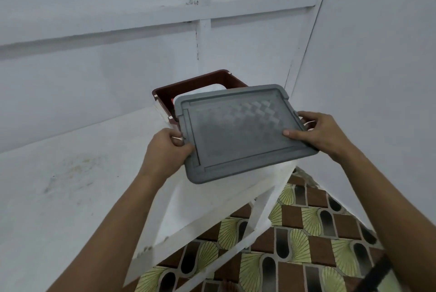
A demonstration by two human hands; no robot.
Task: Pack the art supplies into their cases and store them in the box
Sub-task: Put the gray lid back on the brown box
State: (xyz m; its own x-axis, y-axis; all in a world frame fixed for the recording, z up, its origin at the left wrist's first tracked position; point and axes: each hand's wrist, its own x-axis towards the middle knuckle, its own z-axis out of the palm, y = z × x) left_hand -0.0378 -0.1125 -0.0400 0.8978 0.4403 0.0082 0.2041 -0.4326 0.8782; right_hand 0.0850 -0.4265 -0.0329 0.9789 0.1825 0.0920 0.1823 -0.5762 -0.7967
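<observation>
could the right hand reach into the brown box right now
Probably not: the right hand and left hand both grip the grey lid, which is held over most of the brown box.

Pale panelled walls [118,8], white table [70,185], seemingly painted wood, above brown-and-green patterned floor [306,232].

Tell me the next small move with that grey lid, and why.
Probably shift the grey lid back toward the wall and level it over the brown box. The left hand and right hand grip its short ends, it is tilted, and it covers only the box's near part, leaving the far rim exposed.
</observation>
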